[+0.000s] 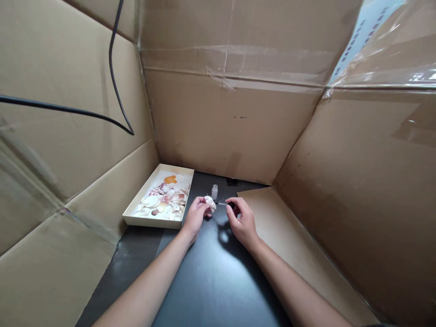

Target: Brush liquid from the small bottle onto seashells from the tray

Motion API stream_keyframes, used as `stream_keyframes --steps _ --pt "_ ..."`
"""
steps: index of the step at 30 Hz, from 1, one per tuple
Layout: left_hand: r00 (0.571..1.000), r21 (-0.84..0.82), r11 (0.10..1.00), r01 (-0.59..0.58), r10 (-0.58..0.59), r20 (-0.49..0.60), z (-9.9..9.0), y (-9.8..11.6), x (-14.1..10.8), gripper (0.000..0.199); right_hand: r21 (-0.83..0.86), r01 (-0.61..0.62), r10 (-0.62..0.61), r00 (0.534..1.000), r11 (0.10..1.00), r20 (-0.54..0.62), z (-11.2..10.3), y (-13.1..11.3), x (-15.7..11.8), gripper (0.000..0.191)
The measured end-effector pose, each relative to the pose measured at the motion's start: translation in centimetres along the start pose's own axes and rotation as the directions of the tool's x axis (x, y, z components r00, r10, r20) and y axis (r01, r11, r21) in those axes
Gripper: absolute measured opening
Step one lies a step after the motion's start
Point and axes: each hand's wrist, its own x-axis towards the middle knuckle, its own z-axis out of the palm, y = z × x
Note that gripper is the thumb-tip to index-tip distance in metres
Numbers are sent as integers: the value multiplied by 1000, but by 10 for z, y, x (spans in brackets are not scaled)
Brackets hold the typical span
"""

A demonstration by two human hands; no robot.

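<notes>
A pale, rough-looking shell [210, 204] is pinched in the fingers of my left hand [196, 216]. My right hand [242, 219] grips the dark cap of a thin brush [221, 204], whose tip points left and lies at or very near the shell; contact is too small to tell. Just behind the shell, a small clear bottle [214, 192] stands upright and uncapped on the dark table [200, 281]. Left of my left hand is a shallow cream tray [153, 222] with several shells in white, pink and orange.
Cardboard walls [218, 122] enclose the table at the back, left and right. A flat cardboard piece [282, 227] lies to the right, beside my right forearm. A black cable [111, 54] hangs at the upper left.
</notes>
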Motion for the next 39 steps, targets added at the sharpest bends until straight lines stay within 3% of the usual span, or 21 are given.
stream_keyframes --steps 4,11,22,39 --pt "999 -65 997 30 -31 -11 1 3 -2 21 12 21 -22 998 1000 53 0 -1 0 14" --pt "995 -201 974 102 -101 18 1 7 -5 19 11 34 -34 999 999 40 0 -2 0 15" --pt "992 -266 956 126 -123 30 1 9 -7 17 -39 5 -4 999 999 35 0 -3 0 13" --pt "998 -178 982 67 -64 18 6 11 -13 20 3 -50 50 998 999 -25 -1 -2 0 13"
